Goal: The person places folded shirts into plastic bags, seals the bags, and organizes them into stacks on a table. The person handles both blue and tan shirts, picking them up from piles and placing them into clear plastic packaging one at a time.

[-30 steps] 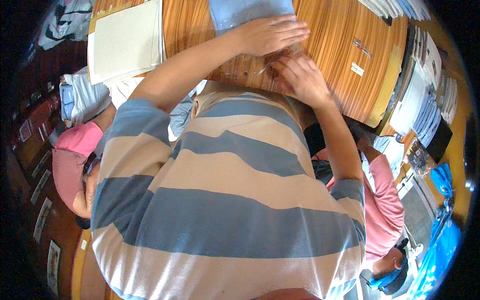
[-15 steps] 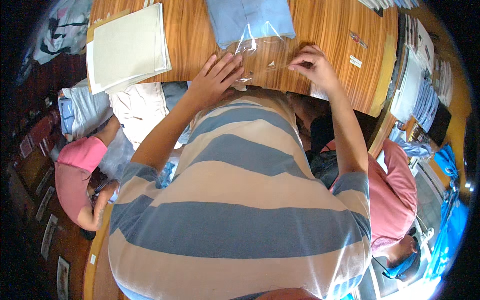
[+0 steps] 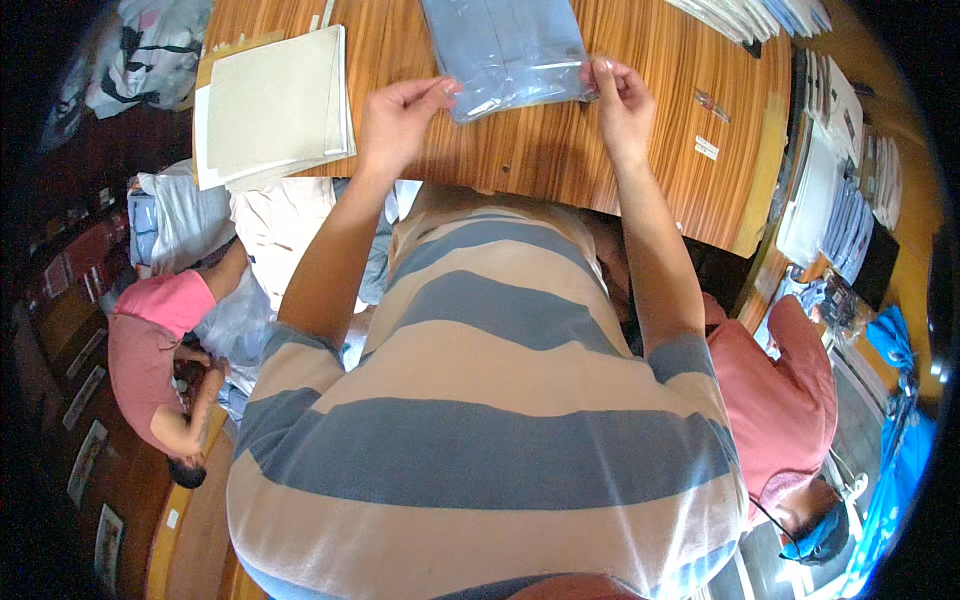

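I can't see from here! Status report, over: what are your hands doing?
Left hand and right hand pinching near corners of the clear bag. Folded blue shirt inside, flat on wooden table. Cardboard stack to the left, apart.

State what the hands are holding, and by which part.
Both the left hand and right hand pinch the near open edge of a clear plastic bag containing a folded blue garment.

Bright, even daylight – strong fisheye bend, black vignette at rim.
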`<state>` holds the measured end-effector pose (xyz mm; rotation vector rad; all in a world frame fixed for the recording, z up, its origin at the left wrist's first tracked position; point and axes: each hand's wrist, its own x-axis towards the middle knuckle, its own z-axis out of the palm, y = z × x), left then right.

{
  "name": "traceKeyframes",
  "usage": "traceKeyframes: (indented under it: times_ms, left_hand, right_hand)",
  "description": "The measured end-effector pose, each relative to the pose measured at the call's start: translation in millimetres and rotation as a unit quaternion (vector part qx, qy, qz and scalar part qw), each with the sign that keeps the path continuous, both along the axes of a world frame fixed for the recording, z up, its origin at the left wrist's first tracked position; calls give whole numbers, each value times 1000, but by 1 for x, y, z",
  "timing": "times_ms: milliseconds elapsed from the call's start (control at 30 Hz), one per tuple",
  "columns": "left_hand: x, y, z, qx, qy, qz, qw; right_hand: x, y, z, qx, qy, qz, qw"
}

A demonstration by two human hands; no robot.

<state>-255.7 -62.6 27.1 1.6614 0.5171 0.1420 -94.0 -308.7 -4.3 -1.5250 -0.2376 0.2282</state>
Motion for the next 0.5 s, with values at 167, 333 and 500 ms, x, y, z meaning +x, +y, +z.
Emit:
traceKeyframes:
  times_ms: [167,333,500]
  left_hand:
    - [40,19,6,-104,3,68,992]
    - [64,-1,-12,-150,-65,209,964]
    - [85,-6,-31,267,-63,185,944]
  right_hand:
    - [29,36,-18,-41,48,-36,997]
    - [33,44,-22,-147,33,-17,988]
    - [35,46,-16,-116,58,-39,991]
